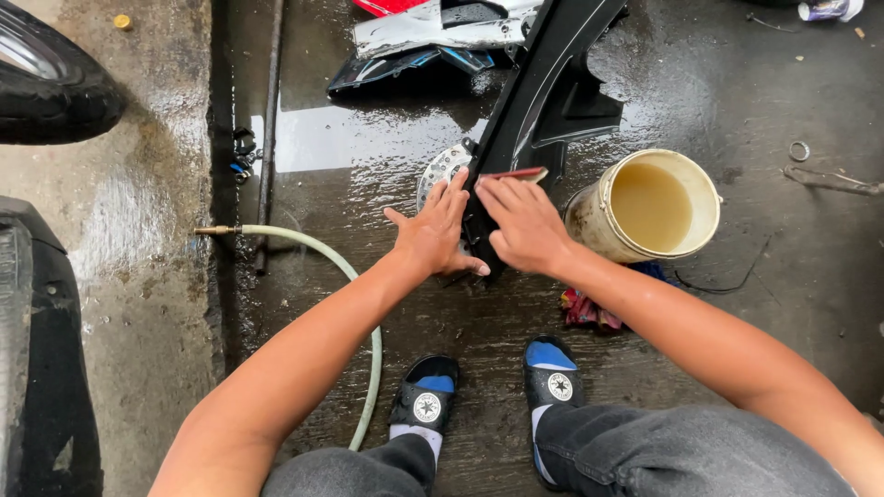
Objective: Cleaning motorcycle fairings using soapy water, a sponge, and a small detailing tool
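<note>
Grey-trousered knees, cut off at the bottom edge, and two black-and-blue slide sandals (488, 391) on a wet concrete floor (442, 313). The left hand (433, 235) lies flat, fingers spread, against a glossy black motorcycle body panel (543, 87) standing on the floor; the panel's top runs out of frame. The right hand (525, 225) presses a thin red-edged scrubbing pad (517, 173) onto it, grip partly hidden. Just beside: a stained bucket (658, 207) of murky water, a crumpled rag (589, 308), a pale hose (359, 304).
</note>
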